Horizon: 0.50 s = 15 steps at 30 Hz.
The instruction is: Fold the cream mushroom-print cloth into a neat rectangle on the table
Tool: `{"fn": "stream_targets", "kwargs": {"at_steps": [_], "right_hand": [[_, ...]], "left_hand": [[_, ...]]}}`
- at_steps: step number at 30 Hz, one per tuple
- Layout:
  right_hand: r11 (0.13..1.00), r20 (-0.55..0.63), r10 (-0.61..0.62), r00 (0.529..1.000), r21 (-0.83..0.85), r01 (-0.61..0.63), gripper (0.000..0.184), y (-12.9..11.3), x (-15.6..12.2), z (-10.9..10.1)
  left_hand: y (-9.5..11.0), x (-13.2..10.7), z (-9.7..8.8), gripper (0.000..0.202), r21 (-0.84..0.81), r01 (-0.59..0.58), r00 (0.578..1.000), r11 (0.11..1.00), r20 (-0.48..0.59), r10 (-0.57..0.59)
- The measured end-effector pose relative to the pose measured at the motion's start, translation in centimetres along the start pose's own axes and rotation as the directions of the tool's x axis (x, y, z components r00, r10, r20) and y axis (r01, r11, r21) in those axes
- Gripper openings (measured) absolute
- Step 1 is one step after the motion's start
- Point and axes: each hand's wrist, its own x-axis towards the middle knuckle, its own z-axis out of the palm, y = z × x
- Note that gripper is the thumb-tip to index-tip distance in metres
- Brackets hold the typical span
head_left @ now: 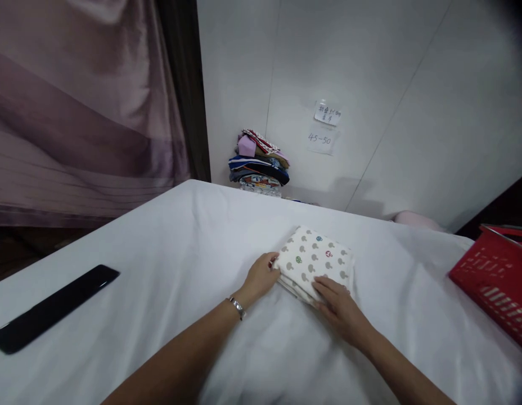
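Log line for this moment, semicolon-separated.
left hand: at left corner of folded cloth; right hand: on its near side; cloth: on white sheet; red basket: right

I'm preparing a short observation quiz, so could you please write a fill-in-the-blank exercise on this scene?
1. The silver band is on the person's ____ wrist.
2. The left hand and the right hand touch a cloth whose background colour is ____.
3. The colour of the basket is ____.
4. The lower note reads 45-____.

Missing words: left; white; red; 50.
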Motion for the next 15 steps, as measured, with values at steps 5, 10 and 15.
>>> {"fn": "stream_targets", "kwargs": {"at_steps": [5, 10, 15], "right_hand": [[0.992, -0.094, -0.037, 0.995, -0.124, 0.025, 0.036, 0.1, -0.6, 1.1], [0.97, -0.127, -0.128, 0.984, -0.224, 0.097, 0.034, -0.2, -0.7, 2.0], [0.95, -0.072, -0.176, 0.982, -0.275, 0.15, 0.041, 0.1, -1.2, 2.8]], "left_hand": [[-0.5, -0.1, 0.6, 0.05, -0.016, -0.049, 0.999, 0.999, 0.022, 0.049], [-0.6, -0.1, 0.1, 0.039, 0.085, -0.114, 0.991, 0.99, -0.064, 0.119], [-1.5, -0.5, -1.1, 0.039, 0.339, -0.133, 0.986, 0.931, -0.053, 0.16]]}}
